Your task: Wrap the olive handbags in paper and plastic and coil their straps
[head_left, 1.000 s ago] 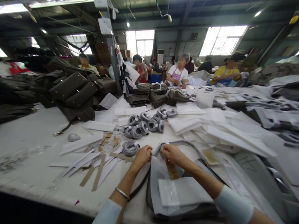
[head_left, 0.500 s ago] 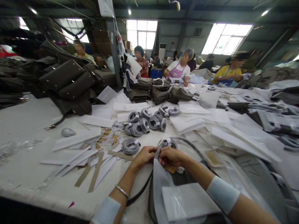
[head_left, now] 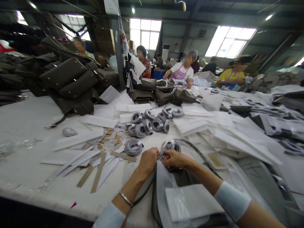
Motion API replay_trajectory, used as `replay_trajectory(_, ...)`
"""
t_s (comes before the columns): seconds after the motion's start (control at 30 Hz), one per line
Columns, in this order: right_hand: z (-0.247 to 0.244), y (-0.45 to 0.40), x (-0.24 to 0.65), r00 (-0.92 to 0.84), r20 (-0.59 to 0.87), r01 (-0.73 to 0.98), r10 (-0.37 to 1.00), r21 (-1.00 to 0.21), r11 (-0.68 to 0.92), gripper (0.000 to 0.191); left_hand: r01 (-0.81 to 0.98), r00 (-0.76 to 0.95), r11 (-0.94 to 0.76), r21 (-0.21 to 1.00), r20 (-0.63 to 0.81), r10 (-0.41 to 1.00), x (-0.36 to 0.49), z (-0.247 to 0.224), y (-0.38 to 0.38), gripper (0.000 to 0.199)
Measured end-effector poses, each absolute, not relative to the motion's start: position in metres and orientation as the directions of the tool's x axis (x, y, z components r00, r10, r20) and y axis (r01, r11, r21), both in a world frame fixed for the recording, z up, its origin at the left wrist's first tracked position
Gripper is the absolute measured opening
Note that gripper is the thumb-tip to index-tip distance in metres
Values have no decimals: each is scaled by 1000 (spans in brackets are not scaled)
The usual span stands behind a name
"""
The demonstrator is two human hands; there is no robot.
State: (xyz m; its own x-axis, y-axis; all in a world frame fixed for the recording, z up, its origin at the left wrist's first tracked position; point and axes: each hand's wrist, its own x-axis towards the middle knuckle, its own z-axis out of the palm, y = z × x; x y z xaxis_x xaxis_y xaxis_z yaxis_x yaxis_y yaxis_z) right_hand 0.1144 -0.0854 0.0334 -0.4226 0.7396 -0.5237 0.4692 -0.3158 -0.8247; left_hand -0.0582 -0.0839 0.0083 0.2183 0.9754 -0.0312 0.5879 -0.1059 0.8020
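Note:
My left hand point(head_left: 148, 160) and my right hand point(head_left: 177, 159) are close together at the top of a dark handbag point(head_left: 181, 175). Both have curled fingers pinching a grey-wrapped strap point(head_left: 161, 155), which rises between them. The fingertips of the left hand are mostly hidden behind its back. A pale grey sheet point(head_left: 163, 190) covers part of the bag, and a white foam packet point(head_left: 193, 202) lies on its front. Just beyond my hands sits a wrapped strap coil point(head_left: 174, 145). The bag's long dark strap point(head_left: 199, 150) arcs behind the right hand.
Several wrapped coils point(head_left: 140, 129) are heaped ahead, with one coil point(head_left: 133, 148) nearer my left hand. Cardboard strips point(head_left: 98, 172) and paper scraps lie left. White foam sheets point(head_left: 234, 142) spread right. Dark bags point(head_left: 71, 79) pile up back left. Co-workers point(head_left: 181, 69) are across the table.
My left hand has rolled so its back faces up, close against the strap. The brown tag under my right hand is now out of sight. The bag has barely shifted.

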Motion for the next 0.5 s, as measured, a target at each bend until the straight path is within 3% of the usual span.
replay_trajectory(0.17,46,-82,126,-431,-525,705,734,-704,-90,14,559,183,-101,823,-3,983,-69,10,-86,11)
replay_trajectory(0.3,60,-82,132,-455,-570,791,684,-612,17,12,429,187,-58,901,-26,982,-72,3,-84,13)
replay_trajectory(0.5,73,-77,141,-557,-598,787,577,-602,135,38,115,219,97,989,-121,968,-70,-7,-85,19)
